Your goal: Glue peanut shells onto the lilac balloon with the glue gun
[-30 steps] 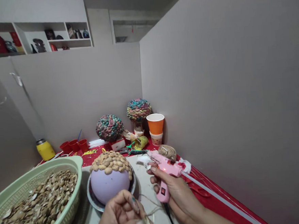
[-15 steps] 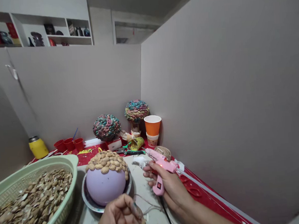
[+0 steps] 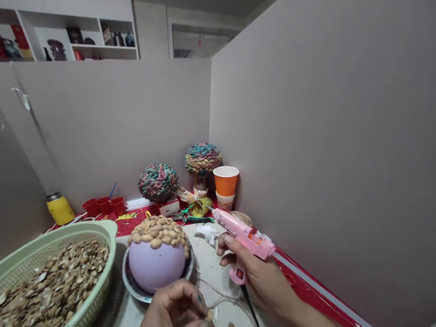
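Observation:
My right hand is wrapped round the handle of a pink hot glue gun, whose nozzle points up and to the left. Low in front, the fingertips of my left hand pinch a small tan peanut shell, mostly hidden by the fingers. Just beyond that hand, a lilac balloon rests in a metal bowl. Overlapping peanut shells cover the balloon's top and reach down its right side.
A green basket heaped with shells stands at left. Behind are two colourful shell-covered balls, red cups, an orange cup, pliers and a yellow jar. A loose shell and string lie near my hands. A partition rises at right.
My right hand has shifted a little to the right, and the glue gun is turned slightly. My left hand stays low, its pinching fingers slightly rearranged. The camera view has shifted a little.

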Available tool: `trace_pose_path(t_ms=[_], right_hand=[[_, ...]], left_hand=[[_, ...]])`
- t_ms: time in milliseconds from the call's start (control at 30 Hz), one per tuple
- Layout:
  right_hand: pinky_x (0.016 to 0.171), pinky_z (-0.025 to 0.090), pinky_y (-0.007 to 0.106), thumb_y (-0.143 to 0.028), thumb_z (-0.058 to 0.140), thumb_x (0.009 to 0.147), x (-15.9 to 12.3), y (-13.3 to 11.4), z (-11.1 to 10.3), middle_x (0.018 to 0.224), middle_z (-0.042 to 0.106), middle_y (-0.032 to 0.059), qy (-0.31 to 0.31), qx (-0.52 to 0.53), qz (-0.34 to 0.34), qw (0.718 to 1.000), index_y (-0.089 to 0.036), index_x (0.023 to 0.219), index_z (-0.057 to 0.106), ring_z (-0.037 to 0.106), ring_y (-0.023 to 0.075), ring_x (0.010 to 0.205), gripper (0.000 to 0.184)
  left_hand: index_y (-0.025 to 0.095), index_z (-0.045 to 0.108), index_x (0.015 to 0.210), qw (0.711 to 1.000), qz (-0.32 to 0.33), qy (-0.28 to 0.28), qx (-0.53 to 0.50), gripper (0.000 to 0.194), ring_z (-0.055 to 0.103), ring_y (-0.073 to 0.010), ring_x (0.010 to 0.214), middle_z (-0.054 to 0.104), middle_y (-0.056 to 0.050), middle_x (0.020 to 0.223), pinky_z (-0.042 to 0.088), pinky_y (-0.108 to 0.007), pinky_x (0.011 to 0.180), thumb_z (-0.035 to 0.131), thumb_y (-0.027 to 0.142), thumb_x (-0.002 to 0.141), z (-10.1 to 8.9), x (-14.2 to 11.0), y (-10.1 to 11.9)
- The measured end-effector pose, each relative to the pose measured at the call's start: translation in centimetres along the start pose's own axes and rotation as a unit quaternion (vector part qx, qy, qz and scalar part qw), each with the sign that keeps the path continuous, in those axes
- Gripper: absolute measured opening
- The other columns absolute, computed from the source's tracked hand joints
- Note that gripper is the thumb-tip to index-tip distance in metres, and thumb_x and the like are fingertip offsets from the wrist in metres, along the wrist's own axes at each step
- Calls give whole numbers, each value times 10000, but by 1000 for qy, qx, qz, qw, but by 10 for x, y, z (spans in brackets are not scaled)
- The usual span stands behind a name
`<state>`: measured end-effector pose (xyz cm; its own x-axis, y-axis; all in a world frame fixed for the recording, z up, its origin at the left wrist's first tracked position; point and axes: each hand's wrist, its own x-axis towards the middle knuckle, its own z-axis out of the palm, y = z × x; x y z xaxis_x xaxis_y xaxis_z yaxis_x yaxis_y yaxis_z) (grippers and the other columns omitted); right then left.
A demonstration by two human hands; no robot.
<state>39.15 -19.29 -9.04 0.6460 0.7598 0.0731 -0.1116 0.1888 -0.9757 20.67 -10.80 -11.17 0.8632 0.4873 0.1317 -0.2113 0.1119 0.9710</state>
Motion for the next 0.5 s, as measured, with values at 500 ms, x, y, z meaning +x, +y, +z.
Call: trace_pose_path(t_ms=[500], right_hand=[[497, 359, 263, -550, 755, 715, -28, -14, -5, 657, 546, 6, -158, -74, 23, 984, -203, 729, 657, 438, 136, 538, 361]], left_hand=[[158, 657, 708, 992, 32, 120, 15, 192, 556, -138, 651, 641, -22, 725, 449, -239, 619, 821, 253, 675, -13, 12, 18]])
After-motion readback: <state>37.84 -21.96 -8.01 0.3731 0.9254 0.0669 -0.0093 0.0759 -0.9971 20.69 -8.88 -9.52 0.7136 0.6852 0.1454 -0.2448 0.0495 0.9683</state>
